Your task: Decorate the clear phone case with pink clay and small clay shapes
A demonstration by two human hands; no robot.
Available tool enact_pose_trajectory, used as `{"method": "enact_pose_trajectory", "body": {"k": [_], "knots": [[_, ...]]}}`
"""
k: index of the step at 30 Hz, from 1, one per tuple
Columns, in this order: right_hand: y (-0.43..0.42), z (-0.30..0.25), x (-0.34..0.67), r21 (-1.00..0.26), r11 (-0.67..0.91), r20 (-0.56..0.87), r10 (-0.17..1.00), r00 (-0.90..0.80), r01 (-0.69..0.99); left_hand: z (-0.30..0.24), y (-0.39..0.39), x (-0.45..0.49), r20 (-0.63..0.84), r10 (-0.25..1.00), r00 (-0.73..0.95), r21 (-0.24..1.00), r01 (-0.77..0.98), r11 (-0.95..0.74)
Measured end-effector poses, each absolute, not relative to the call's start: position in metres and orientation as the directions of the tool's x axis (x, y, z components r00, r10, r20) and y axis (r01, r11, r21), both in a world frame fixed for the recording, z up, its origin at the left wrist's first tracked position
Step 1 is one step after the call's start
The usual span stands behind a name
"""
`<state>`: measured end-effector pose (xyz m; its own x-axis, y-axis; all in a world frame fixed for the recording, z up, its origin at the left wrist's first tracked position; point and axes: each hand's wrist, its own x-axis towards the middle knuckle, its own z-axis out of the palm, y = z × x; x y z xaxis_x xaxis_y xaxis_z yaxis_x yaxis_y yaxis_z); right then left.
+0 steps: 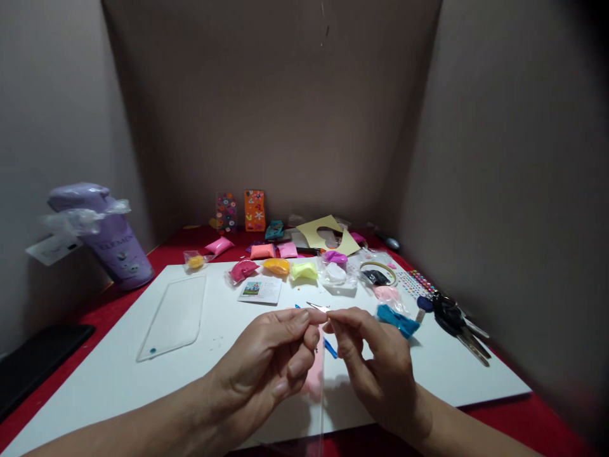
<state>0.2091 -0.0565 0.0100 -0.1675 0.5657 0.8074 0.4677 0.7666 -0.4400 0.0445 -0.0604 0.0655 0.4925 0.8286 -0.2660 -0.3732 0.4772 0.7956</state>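
My left hand (276, 358) and my right hand (378, 365) meet above the white board (118, 381), fingertips touching. Both are closed in a pinch; whatever lies between the fingertips is too small or hidden to make out. Behind the fingers a pointed metal tip (318, 307) shows, and a blue strip (330, 348) lies partly covered by my hands. Beneath them is a clear plastic bag with something pink (314, 374) in it. To the left lies a clear phone case (174, 317) with a small teal dot (153, 350) in its corner.
Bagged coloured clay lumps, such as an orange one (276, 266) and a blue one (398, 320), line the board's back and right. Keys (459, 324) lie at the right edge. A purple wrapped tumbler (109, 235) stands left; decorated phone cases, one orange (255, 211), stand behind.
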Motion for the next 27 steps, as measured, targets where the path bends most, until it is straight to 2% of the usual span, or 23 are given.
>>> {"method": "enact_pose_trajectory", "body": {"k": [6,11,16,21,24,27], "knots": [[-0.057,0.013,0.209,-0.448,0.763,0.809,0.568,-0.153,0.466,0.066,-0.061,0.046,-0.266,0.829,0.492,0.795,-0.374,0.477],[-0.056,0.017,0.214,-0.464,0.735,0.807,0.581,-0.107,0.494,0.066,-0.064,0.045,-0.24,0.864,0.442,0.849,-0.336,0.408],[-0.051,0.031,0.217,-0.513,0.69,0.768,0.634,-0.085,0.51,0.062,-0.067,0.038,-0.188,0.907,0.377,0.942,-0.193,0.276],[-0.053,0.055,0.222,-0.602,0.577,0.565,0.796,-0.216,0.551,0.06,-0.072,0.027,-0.049,0.948,0.314,0.998,0.046,0.036],[-0.061,0.064,0.23,-0.58,0.551,0.497,0.823,-0.275,0.6,0.057,-0.074,0.022,0.019,0.956,0.291,0.985,0.156,-0.067],[-0.073,0.065,0.24,-0.541,0.541,0.519,0.817,-0.251,0.644,0.05,-0.075,0.019,0.056,0.954,0.294,0.975,0.191,-0.116]]}}
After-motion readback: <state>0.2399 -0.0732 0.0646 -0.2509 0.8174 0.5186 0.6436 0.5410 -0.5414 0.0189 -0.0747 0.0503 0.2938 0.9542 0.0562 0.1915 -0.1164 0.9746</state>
